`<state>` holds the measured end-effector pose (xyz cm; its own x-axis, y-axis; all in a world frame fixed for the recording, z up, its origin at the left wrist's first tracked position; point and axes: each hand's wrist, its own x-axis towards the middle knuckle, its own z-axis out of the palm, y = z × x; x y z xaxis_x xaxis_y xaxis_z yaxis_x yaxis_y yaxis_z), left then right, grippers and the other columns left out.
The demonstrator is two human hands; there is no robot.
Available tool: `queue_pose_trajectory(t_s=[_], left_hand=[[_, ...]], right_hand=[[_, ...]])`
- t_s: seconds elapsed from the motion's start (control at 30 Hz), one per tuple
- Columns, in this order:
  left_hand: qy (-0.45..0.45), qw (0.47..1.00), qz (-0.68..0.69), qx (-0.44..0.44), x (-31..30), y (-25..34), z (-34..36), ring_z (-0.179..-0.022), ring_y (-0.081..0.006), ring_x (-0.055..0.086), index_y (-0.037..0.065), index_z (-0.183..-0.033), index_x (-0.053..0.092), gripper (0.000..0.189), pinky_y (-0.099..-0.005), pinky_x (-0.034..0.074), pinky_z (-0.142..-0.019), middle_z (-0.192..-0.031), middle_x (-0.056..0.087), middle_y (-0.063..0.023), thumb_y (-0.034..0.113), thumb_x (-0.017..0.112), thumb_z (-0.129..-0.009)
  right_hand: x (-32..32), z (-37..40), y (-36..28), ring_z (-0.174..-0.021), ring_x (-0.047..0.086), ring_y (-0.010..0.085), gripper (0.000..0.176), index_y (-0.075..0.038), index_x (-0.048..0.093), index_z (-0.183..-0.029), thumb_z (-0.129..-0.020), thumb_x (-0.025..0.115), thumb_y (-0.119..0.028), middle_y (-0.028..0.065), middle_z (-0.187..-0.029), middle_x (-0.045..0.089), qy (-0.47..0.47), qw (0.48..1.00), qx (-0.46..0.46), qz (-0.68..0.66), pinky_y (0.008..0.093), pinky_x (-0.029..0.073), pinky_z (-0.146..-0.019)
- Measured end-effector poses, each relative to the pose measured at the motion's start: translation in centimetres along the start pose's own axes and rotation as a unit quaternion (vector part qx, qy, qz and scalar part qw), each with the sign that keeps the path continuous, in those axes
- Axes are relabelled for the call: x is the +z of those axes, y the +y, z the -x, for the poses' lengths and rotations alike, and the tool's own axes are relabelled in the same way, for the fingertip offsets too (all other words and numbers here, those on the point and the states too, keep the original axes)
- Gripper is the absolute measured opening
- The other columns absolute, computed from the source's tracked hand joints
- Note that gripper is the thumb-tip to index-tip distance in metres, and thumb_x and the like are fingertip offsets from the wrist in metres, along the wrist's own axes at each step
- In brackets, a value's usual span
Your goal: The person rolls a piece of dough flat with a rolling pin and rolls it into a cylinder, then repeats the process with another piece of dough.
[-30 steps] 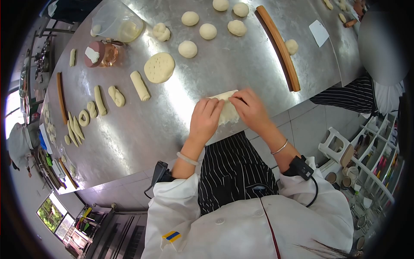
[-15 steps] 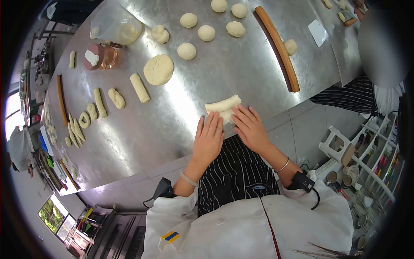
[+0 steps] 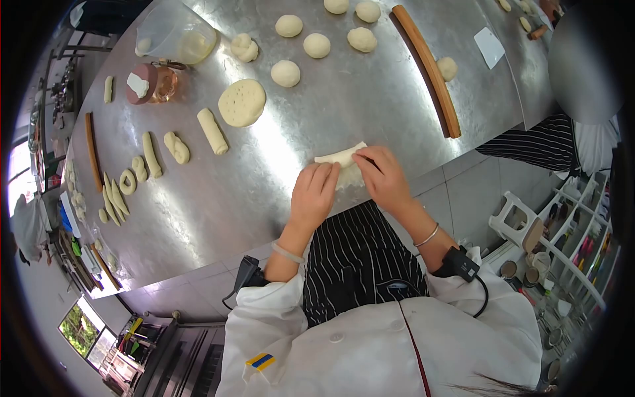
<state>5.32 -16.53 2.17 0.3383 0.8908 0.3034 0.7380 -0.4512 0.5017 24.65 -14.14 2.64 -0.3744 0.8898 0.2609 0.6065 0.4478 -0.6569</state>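
Observation:
A partly rolled piece of dough (image 3: 342, 159) lies on the steel table near its front edge, its thin flat part spreading toward me. My left hand (image 3: 313, 192) has its fingers bent together at the left part of the roll. At the right end, my right hand (image 3: 383, 175) pinches the roll between thumb and fingers. Part of the dough is hidden under the fingertips.
Several dough balls (image 3: 317, 45) sit at the back of the steel table (image 3: 218, 218). A rolling pin (image 3: 426, 71) lies at the right, beside a white scraper (image 3: 489, 47). Shaped dough pieces, a flat dough round (image 3: 242, 103), a jar (image 3: 153, 84) and a plastic jug (image 3: 178, 33) occupy the left.
My fingers have gone from lying stretched out over the flat part to being bent and closed on the roll. Both hands have shifted slightly forward, and the roll's ends are more covered.

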Motion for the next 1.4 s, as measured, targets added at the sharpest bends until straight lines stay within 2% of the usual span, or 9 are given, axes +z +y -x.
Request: queue_pose_trajectory(t_s=[0.13,0.37,0.5,0.57,0.73,0.93,1.07,1.23,1.4], left_hand=[[-0.019,0.999,-0.027,0.032,0.3,-0.3,1.9,-0.109,-0.0309,0.06,-0.005,-0.12,0.062,0.045,-0.0425,0.05,-0.096,-0.114,0.062,-0.0145,0.006,0.061,-0.076],[-0.052,0.997,-0.04,0.025,0.0,-0.1,4.0,-0.111,-0.0317,0.059,-0.006,-0.121,0.061,0.042,-0.0446,0.048,-0.1,-0.117,0.063,-0.0161,0.004,0.058,-0.08],[-0.052,0.998,-0.032,0.005,-1.1,1.1,3.1,-0.109,-0.0332,0.06,-0.004,-0.116,0.063,0.038,-0.0462,0.047,-0.1,-0.114,0.063,-0.0165,0.003,0.059,-0.08],[-0.044,0.999,-0.007,-0.007,-1.5,1.6,2.2,-0.109,-0.0334,0.06,-0.004,-0.114,0.064,0.036,-0.0464,0.046,-0.1,-0.113,0.063,-0.0166,0.003,0.06,-0.079],[0.035,0.996,0.032,-0.07,0.0,-0.1,-1.2,-0.104,-0.0309,0.06,-0.002,-0.108,0.065,0.032,-0.0413,0.049,-0.093,-0.107,0.063,-0.0143,-0.004,0.063,-0.076],[0.028,0.995,0.059,-0.081,-0.4,0.3,0.0,-0.092,-0.0299,0.06,-0.001,-0.104,0.067,0.026,-0.039,0.05,-0.079,-0.099,0.063,-0.0112,-0.003,0.067,-0.078],[0.026,0.994,0.051,-0.09,0.1,0.8,2.2,-0.091,-0.0292,0.059,0.001,-0.105,0.067,0.029,-0.0392,0.049,-0.078,-0.099,0.063,-0.0097,-0.002,0.069,-0.077],[0.077,0.997,-0.019,-0.019,-0.1,1.7,1.7,-0.102,-0.0281,0.06,0.0,-0.11,0.068,0.035,-0.0408,0.05,-0.086,-0.11,0.062,-0.0109,0.0,0.067,-0.075],[0.041,0.999,0.024,-0.016,0.8,2.1,1.3,-0.105,-0.0319,0.059,0.0,-0.112,0.068,0.038,-0.0419,0.049,-0.091,-0.116,0.061,-0.014,-0.003,0.066,-0.073]], right_hand=[[0.4,1.7,-0.4,-0.102,0.059,0.031,0.03,0.004,0.067,-0.107,-0.077,0.062,0.003,0.0117,-0.107,0.061,0.016,1.0,-0.005,0.014,0.0398,0.051,-0.089],[0.6,4.2,-0.8,-0.108,0.058,0.0288,0.03,0.002,0.068,-0.106,-0.077,0.063,0.001,0.0102,-0.112,0.062,-0.003,0.997,-0.038,0.074,0.0426,0.05,-0.094],[-0.4,4.0,-0.9,-0.11,0.057,0.0297,0.029,0.001,0.068,-0.103,-0.075,0.062,0.003,0.0103,-0.113,0.063,-0.013,0.999,-0.021,0.039,0.0445,0.049,-0.094],[-0.9,3.7,-1.3,-0.109,0.057,0.031,0.028,0.001,0.068,-0.1,-0.074,0.061,0.006,0.0107,-0.113,0.064,0.031,0.999,-0.004,0.011,0.0444,0.048,-0.093],[-0.4,0.9,-1.8,-0.106,0.058,0.0317,0.027,0.001,0.067,-0.101,-0.075,0.062,0.006,0.0114,-0.111,0.063,0.025,1.0,0.014,0.001,0.0426,0.048,-0.091],[0.5,0.3,-0.6,-0.102,0.059,0.0309,0.023,0.002,0.066,-0.101,-0.078,0.066,0.002,0.011,-0.108,0.063,0.034,0.999,-0.001,-0.005,0.0411,0.049,-0.089],[0.2,0.5,-0.1,-0.1,0.06,0.0304,0.023,0.001,0.067,-0.1,-0.077,0.067,0.001,0.0103,-0.107,0.063,0.036,0.999,-0.004,0.0,0.041,0.049,-0.088],[0.1,0.8,-0.1,-0.099,0.061,0.03,0.025,0.002,0.067,-0.102,-0.076,0.066,0.002,0.0106,-0.106,0.064,0.053,0.998,-0.041,0.012,0.0415,0.049,-0.088],[0.4,1.1,-0.6,-0.1,0.061,0.0294,0.027,0.002,0.068,-0.103,-0.076,0.063,0.003,0.0105,-0.105,0.064,0.042,0.998,-0.034,0.017,0.041,0.049,-0.088]])
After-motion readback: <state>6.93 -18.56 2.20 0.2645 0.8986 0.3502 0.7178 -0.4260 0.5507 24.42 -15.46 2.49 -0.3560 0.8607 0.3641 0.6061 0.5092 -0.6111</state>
